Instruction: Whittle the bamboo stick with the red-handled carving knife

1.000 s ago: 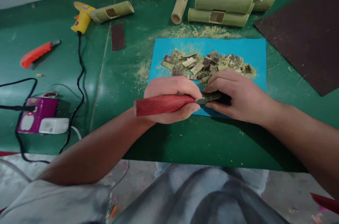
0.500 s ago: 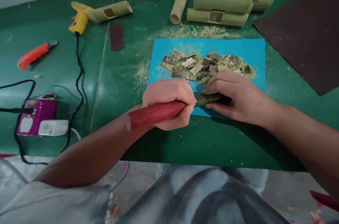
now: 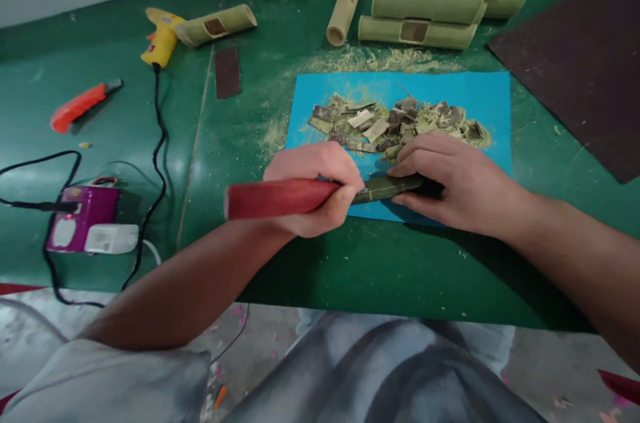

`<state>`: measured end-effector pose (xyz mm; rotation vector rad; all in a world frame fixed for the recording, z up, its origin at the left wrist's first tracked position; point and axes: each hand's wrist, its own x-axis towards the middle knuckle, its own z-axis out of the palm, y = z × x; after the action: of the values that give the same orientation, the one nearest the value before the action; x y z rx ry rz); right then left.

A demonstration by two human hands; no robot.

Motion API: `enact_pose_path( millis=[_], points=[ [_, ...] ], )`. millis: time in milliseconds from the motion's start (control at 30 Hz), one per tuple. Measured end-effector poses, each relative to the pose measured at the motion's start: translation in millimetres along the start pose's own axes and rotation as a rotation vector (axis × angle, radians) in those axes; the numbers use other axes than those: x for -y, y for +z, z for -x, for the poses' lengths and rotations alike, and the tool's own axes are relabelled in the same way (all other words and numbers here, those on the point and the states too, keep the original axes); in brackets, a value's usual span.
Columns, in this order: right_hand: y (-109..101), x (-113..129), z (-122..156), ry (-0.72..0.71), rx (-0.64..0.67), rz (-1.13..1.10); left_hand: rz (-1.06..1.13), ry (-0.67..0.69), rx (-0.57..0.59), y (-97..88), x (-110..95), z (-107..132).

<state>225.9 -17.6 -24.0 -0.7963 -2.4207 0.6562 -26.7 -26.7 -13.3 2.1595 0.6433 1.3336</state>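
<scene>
My left hand is closed in a fist around a red wooden handle. The handle's butt points left; the tool's working end is hidden, so its kind does not show. Between my hands lies a dark green bamboo piece with a pale line across it, over the front part of the blue sheet. My right hand pinches its right end between thumb and fingers. The fist meets or covers its left end; the exact contact is hidden. Just behind my hands, bamboo chips and shavings are heaped on the sheet.
Cut bamboo tubes lie at the back. On the left are a yellow glue gun, an orange utility knife, a purple power adapter with cords, and a brown sandpaper strip. A large brown sheet lies right.
The red handle has swung from slanting down-left to nearly level. My left fist has shifted slightly left, so more of the bamboo piece shows. My right hand keeps its grip. The view has shifted slightly.
</scene>
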Motion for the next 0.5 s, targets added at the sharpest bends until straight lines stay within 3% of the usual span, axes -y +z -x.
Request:
enact_pose_path(
  millis=[200, 500],
  points=[
    [-6, 5, 2, 0.019, 0.023, 0.127, -0.053, -0.122, -0.009, -4.6, -6, -4],
    [-13, 4, 5, 0.023, 0.032, 0.206, -0.104, -0.116, 0.063, -9.7, -12, -6]
  ],
)
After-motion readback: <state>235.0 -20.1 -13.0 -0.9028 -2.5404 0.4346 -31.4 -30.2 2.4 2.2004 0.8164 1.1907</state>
